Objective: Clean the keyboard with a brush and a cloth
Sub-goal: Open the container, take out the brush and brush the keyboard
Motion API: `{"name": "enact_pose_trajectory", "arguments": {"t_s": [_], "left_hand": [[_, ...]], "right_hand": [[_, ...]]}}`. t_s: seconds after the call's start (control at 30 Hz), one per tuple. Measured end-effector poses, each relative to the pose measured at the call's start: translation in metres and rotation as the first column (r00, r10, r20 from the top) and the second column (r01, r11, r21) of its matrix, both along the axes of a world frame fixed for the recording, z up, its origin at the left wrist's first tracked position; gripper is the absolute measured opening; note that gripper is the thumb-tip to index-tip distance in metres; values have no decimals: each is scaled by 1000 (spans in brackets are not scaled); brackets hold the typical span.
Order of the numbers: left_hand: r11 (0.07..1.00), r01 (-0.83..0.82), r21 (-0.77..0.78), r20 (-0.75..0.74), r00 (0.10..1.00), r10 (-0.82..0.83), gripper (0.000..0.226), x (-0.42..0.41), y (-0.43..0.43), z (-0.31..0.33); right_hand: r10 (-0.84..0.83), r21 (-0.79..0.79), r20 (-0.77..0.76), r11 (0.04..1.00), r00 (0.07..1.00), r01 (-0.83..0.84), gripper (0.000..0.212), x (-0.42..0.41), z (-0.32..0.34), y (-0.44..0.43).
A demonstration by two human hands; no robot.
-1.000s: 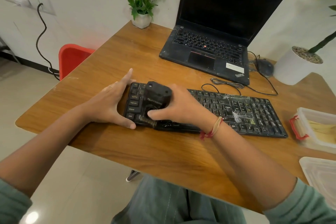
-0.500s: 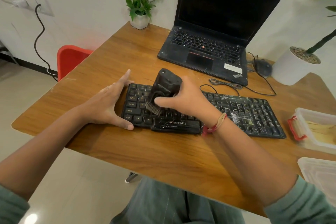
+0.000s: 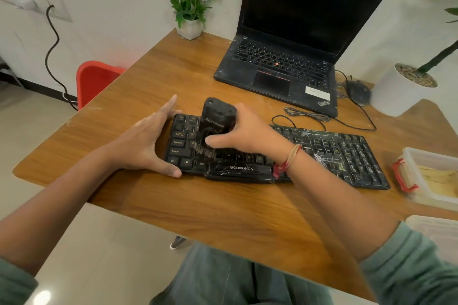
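Black brush, gripped by right hand, should sweep rightward along the Zebronics keyboard; spread left hand braces its left end.

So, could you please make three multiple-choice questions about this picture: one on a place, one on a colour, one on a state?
1. Where on the keyboard is the brush working? A) left part B) number pad C) cable
2. What colour is the chair? A) blue B) red C) white
3. How is the left hand? A) fist B) holding a cloth C) open, bracing the keyboard's end
Answers: A, bristles sit by the Shift and Caps Lock keys; B, its back is plainly red; C, straight fingers and thumb frame the left end.
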State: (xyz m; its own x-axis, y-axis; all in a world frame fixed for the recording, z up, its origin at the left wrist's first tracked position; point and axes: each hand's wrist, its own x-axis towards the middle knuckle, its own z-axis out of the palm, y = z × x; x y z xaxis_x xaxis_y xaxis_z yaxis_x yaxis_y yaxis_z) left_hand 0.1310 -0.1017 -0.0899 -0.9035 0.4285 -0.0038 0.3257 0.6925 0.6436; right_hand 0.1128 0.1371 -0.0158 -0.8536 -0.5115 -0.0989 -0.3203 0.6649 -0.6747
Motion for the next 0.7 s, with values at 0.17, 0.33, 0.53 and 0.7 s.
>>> {"name": "enact_pose_trajectory", "arguments": {"t_s": [0.17,0.33,0.53,0.7], "left_hand": [[1000,-7,-2,15,1000,7,142,1,-1,1],[1000,-5,6,15,1000,5,141,1,0,1],[1000,-5,2,22,1000,5,141,1,0,0],[1000,-10,12,19,1000,10,142,2,0,2]], "right_hand": [[-111,94,-248,986,962,138,28,-16,9,1],[-40,-20,50,999,998,41,28,-10,2,3],[-179,46,-175,981,968,189,24,-26,11,9],[-84,-8,2,996,996,84,29,-18,1,-3]]}}
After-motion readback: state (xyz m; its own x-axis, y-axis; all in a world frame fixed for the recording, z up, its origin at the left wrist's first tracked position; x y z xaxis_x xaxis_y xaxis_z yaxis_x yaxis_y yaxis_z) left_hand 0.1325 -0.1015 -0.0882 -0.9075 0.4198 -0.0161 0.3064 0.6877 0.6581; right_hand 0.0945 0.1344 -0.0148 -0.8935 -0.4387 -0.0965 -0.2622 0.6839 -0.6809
